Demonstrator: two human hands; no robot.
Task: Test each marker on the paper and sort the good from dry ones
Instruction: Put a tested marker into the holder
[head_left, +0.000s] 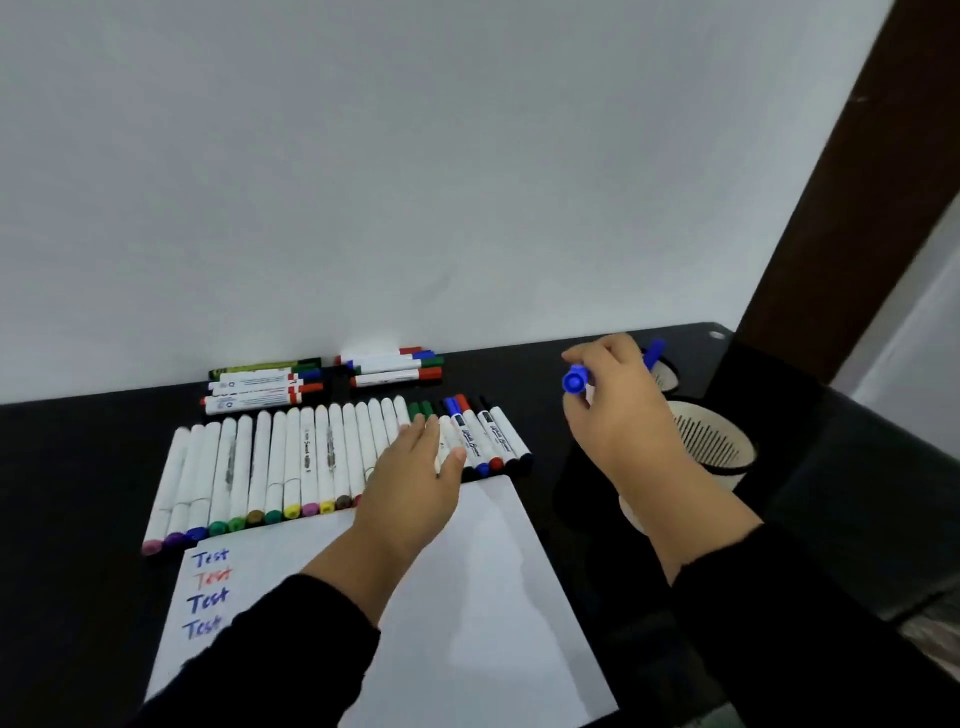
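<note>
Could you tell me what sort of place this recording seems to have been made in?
Probably a home or office desk set against a plain white wall. A dark tabletop holds a long row of markers, a sheet of paper with "Test" written four times, and slotted cream pen pots.

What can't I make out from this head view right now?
- Far cup: contents hidden behind the right hand.
- Blue marker: barrel covered by that hand's grip.
- Row of markers: several are under the left hand.
- Paper: the lowest writing is covered by the left sleeve.
</note>
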